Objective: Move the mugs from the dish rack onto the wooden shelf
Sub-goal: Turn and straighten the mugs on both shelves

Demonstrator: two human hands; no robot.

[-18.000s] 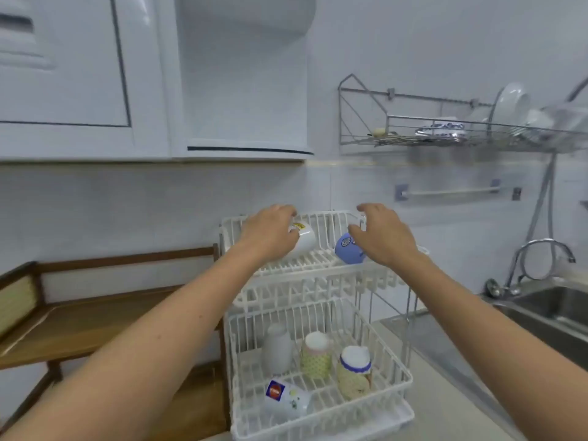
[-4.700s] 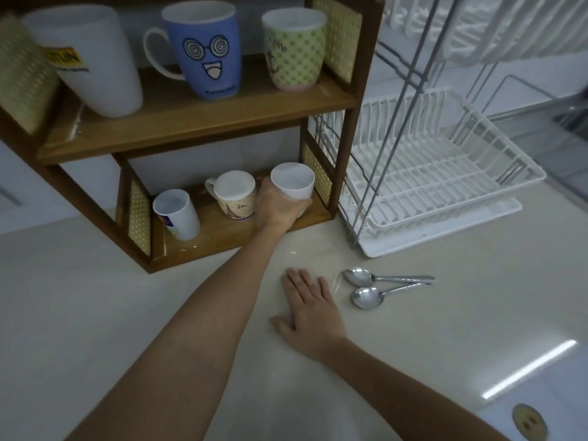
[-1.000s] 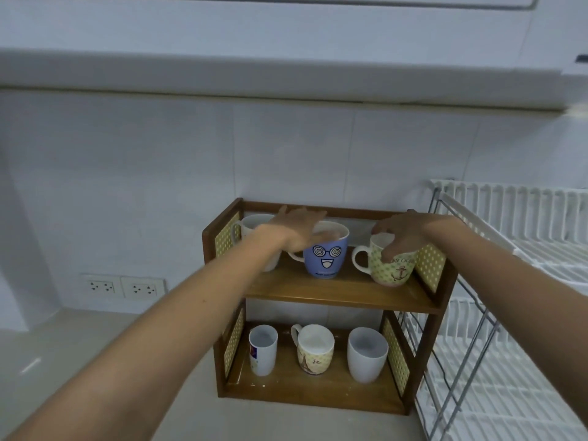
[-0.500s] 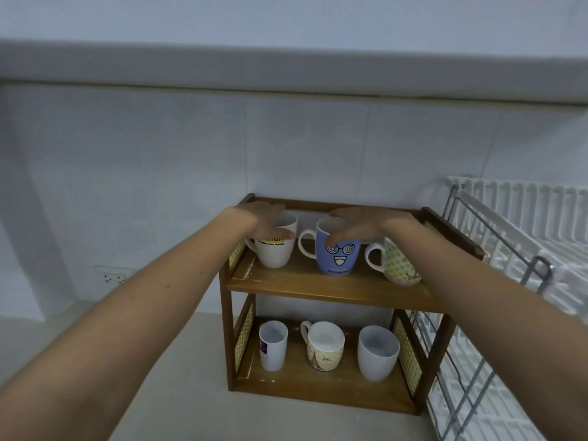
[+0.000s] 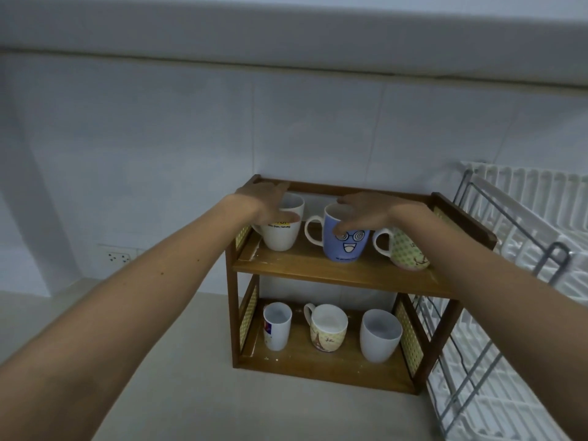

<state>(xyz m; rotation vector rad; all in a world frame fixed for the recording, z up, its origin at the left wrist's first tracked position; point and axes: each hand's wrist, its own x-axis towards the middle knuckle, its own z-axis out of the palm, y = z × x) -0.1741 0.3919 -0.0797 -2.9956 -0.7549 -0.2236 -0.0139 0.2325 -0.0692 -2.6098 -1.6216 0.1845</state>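
Note:
The wooden shelf [image 5: 337,276] stands on the counter against the tiled wall. Its upper tier holds a white mug [image 5: 281,237] with a yellow label, a blue mug [image 5: 348,246] with a cartoon face, and a green-patterned mug [image 5: 409,254]. My left hand [image 5: 267,202] grips the white mug's rim, thumb on its front. My right hand [image 5: 361,211] lies over the blue mug's rim, thumb on its front. On the lower tier stand a small white logo mug [image 5: 276,327], a cream picture mug [image 5: 327,331] and a plain white mug [image 5: 380,335].
The white two-tier dish rack [image 5: 528,224] with grey metal legs stands right of the shelf, touching its side; no mugs show in it. A wall socket [image 5: 118,257] sits low on the left. The beige counter [image 5: 178,393] spreads in front.
Since a second ago my left hand shifted from the blue mug to the white mug, and my right hand from the green-patterned mug to the blue mug. The view has moved closer.

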